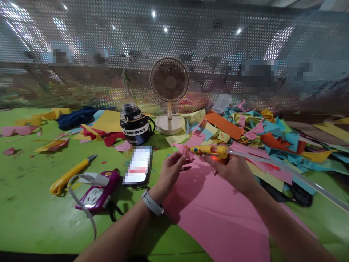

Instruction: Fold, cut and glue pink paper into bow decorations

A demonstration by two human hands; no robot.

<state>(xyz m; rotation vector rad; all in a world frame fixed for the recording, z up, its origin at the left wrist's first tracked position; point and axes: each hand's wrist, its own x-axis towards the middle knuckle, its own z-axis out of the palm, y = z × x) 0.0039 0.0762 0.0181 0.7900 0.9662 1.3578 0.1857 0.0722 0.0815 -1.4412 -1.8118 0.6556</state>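
Observation:
My right hand (231, 169) is closed round a small yellow glue gun (208, 150), its nozzle pointing left and a red light glowing on its underside. A long clear glue stick (283, 167) runs out of its back end to the right. At the nozzle tip, my left hand (174, 165) pinches a small pink paper piece (181, 147). Both hands are above a large sheet of pink paper (218, 207), which hangs over the near table edge. Whether the nozzle touches the paper piece I cannot tell.
Left of my hands lie a lit phone (138, 165), a purple power strip (102, 191) with a plugged-in charger, and a yellow utility knife (72, 174). A black bottle (135, 127) and a desk fan (169, 82) stand behind. Paper scraps (283, 136) and black-handled scissors (300, 194) lie right.

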